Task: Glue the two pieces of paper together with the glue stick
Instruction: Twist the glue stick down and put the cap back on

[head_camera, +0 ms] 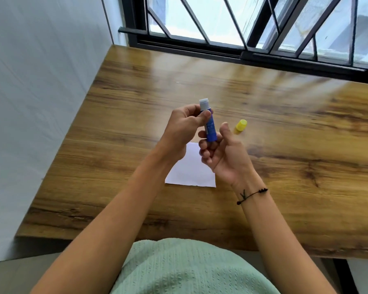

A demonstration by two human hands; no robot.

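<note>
Head view: both hands (185, 126) (219, 151) raised, gripping uncapped glue stick (209, 126).

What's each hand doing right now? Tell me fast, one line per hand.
Left hand: closed on the upper part of the glue stick, cap off.
Right hand: fingers curled round the glue stick's base, thumb up.

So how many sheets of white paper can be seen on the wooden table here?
1. A single white paper sheet lies flat on the wooden table, partly under the hands. A second sheet may be stacked with it or hidden; that cannot be told.
</note>
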